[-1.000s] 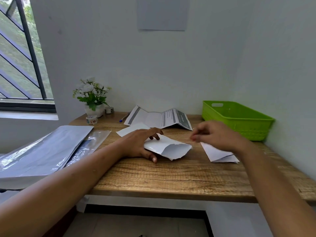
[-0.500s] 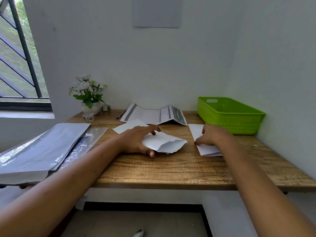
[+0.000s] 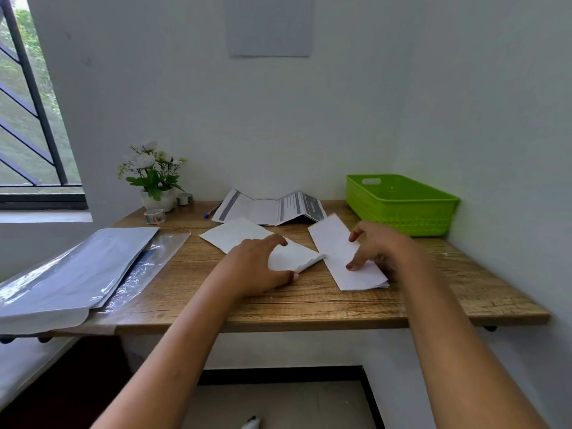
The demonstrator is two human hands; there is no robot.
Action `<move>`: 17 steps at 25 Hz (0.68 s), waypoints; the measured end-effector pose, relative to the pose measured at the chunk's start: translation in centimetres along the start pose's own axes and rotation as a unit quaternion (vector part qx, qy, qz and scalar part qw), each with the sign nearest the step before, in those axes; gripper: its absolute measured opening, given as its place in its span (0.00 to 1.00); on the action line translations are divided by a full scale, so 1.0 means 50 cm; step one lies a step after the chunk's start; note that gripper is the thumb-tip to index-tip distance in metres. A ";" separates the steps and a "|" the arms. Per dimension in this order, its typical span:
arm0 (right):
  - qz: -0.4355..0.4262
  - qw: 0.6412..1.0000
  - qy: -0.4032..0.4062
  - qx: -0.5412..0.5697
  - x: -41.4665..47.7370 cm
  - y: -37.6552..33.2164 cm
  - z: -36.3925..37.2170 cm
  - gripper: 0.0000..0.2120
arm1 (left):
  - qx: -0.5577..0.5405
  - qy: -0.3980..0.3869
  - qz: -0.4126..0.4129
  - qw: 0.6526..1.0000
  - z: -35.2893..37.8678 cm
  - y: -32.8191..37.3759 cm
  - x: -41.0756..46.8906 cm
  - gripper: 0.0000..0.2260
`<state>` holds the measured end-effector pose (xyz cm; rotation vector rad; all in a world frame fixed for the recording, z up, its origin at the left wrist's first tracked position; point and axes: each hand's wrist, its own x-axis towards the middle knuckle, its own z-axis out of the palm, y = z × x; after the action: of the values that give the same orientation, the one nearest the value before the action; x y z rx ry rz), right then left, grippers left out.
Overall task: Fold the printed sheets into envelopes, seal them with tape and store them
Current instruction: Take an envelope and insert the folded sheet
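A white pot of white flowers and green leaves (image 3: 153, 178) stands at the far left corner of the wooden table (image 3: 309, 308) — beside the black-barred window (image 3: 31, 119). Shiny grey plastic sleeves (image 3: 77, 274) overhang its left edge; a blue-tipped pen (image 3: 213, 210) lies near the wall.

Home desk nook: wooden desk (image 3: 309, 308), barred window (image 3: 28, 103), flowerpot (image 3: 156, 198).
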<state>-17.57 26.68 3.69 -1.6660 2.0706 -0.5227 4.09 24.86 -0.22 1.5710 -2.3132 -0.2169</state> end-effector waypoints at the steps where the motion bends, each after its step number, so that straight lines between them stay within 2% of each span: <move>1: -0.007 0.999 0.028 0.027 -0.003 0.006 0.011 0.25 | 0.008 0.013 -0.001 1.000 0.002 -0.001 -0.006 0.27; 5: -0.041 0.976 0.146 0.154 -0.011 0.039 0.056 0.09 | 0.035 0.063 0.020 0.997 0.015 0.012 -0.030 0.16; 8: -0.075 0.946 0.196 0.246 -0.020 0.053 0.051 0.07 | -0.004 0.085 -0.003 0.996 0.009 0.004 -0.029 0.12; 11: -0.085 0.924 0.166 0.335 -0.030 0.052 0.034 0.09 | -0.019 0.042 -0.022 0.999 -0.003 -0.005 -0.020 0.11; 15: -0.076 0.904 0.091 0.411 -0.039 0.049 0.028 0.15 | 0.013 0.010 -0.027 1.000 0.000 0.008 -0.008 0.22; 17: -0.078 0.900 0.056 0.424 -0.042 0.048 0.031 0.18 | 0.041 0.012 -0.020 0.999 0.006 0.014 -0.005 0.24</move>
<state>-18.28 29.20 1.32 -1.2628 1.4162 -1.3633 3.45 25.35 -0.35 1.6521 -2.3011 -0.1131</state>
